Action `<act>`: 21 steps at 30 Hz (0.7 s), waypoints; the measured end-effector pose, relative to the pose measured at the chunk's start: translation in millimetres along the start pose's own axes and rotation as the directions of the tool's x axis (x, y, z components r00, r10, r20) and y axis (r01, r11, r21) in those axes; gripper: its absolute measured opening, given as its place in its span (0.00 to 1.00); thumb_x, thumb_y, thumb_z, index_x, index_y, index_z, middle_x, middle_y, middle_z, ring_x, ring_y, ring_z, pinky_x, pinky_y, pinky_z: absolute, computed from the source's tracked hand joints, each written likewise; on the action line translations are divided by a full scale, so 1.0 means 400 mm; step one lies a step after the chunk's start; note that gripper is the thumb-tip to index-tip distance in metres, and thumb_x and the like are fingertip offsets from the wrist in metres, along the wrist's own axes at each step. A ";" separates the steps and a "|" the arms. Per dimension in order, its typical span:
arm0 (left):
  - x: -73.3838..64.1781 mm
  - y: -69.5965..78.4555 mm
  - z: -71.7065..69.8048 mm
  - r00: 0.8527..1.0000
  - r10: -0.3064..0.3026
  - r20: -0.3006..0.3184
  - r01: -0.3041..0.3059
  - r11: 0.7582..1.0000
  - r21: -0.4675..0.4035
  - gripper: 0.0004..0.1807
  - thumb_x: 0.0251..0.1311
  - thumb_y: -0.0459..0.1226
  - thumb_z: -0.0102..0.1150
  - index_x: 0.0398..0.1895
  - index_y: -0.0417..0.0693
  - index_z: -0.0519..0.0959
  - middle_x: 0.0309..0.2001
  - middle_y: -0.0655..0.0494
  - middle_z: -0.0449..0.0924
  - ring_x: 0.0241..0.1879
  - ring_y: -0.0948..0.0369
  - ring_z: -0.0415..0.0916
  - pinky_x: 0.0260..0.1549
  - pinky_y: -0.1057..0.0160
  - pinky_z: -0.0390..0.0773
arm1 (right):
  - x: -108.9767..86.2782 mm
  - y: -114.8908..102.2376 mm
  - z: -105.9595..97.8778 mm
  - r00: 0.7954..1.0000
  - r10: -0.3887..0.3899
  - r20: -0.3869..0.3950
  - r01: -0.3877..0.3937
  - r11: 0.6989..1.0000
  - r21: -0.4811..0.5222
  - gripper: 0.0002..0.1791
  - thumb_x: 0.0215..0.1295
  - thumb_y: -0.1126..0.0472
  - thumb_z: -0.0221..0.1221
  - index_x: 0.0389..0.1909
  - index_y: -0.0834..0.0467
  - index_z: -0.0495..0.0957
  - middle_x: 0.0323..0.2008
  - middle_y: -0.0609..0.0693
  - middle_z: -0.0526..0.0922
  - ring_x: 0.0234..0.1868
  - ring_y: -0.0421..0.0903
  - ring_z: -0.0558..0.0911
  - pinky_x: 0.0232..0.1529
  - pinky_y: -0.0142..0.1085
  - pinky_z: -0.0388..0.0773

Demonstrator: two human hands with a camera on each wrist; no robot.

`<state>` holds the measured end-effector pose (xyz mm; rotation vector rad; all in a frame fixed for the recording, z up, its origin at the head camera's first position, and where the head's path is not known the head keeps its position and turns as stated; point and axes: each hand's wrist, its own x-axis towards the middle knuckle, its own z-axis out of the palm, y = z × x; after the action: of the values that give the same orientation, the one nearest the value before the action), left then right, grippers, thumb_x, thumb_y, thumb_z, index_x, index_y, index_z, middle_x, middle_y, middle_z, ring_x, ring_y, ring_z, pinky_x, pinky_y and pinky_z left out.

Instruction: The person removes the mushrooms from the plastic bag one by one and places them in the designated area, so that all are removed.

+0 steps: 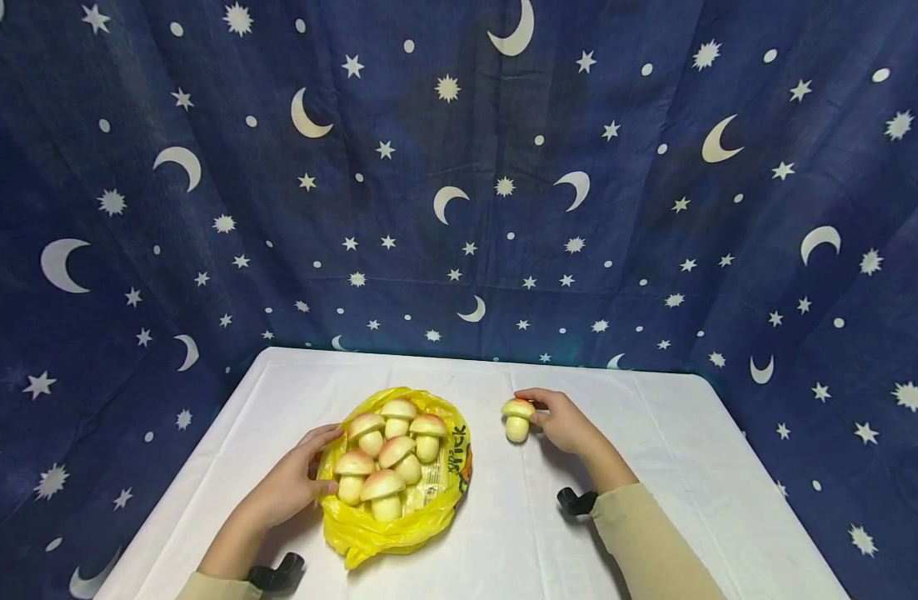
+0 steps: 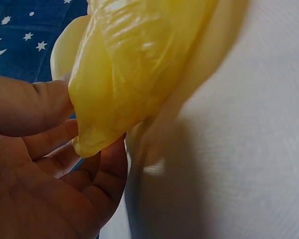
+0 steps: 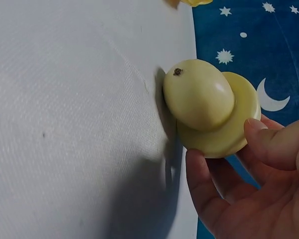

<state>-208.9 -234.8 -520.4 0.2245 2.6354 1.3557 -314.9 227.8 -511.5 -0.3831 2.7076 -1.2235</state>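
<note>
A yellow plastic bag point(image 1: 387, 537) stands with its mouth spread wide, and several toy mushrooms point(image 1: 382, 485) with pale stems and reddish caps lie inside. My left hand point(image 1: 297, 475) grips the bag's left rim. In the left wrist view the thumb point(image 2: 35, 107) presses the bag's edge and the other fingers curl behind the plastic point(image 2: 124, 64). To the right of the bag, my right hand point(image 1: 564, 421) holds a single mushroom point(image 1: 516, 421) by its cap, stem downward. The right wrist view shows that mushroom's rounded stem point(image 3: 199, 94) with a dark spot, thumb and fingers around the cap.
A white cloth point(image 1: 496, 533) covers the table. Behind it hangs a dark blue curtain point(image 1: 399, 217) with moons and stars. Black straps with small mounts point(image 1: 576, 502) sit at both wrists. Dark print marks the bag's right side.
</note>
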 end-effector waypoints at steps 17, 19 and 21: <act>-0.003 0.001 0.000 1.000 -0.014 -0.002 0.014 1.000 0.004 0.46 0.60 0.26 0.73 0.82 0.41 0.65 0.85 0.44 0.57 0.79 0.36 0.64 0.76 0.32 0.67 | -0.001 0.014 -0.004 1.000 0.001 0.006 -0.001 0.998 0.061 0.26 0.77 0.75 0.54 0.72 0.60 0.78 0.69 0.60 0.82 0.73 0.65 0.76 0.60 0.48 0.84; -0.002 0.001 0.000 1.000 -0.013 -0.002 0.013 1.000 0.000 0.46 0.59 0.26 0.73 0.82 0.41 0.65 0.85 0.44 0.57 0.80 0.36 0.63 0.77 0.32 0.66 | -0.002 0.016 -0.004 1.000 -0.006 -0.002 0.006 0.998 0.061 0.26 0.77 0.75 0.54 0.72 0.60 0.78 0.69 0.60 0.83 0.73 0.65 0.77 0.63 0.50 0.83; -0.002 0.001 0.000 1.000 -0.013 0.000 0.013 1.000 -0.003 0.46 0.59 0.26 0.73 0.82 0.40 0.65 0.85 0.43 0.57 0.81 0.35 0.61 0.77 0.32 0.65 | -0.002 0.017 -0.004 1.000 -0.007 -0.009 0.008 0.998 0.066 0.26 0.77 0.74 0.54 0.72 0.61 0.77 0.69 0.60 0.83 0.73 0.65 0.77 0.64 0.51 0.83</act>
<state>-208.0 -234.8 -520.0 0.2069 2.6305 1.3558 -315.8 233.7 -515.6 -0.3805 2.6672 -1.3158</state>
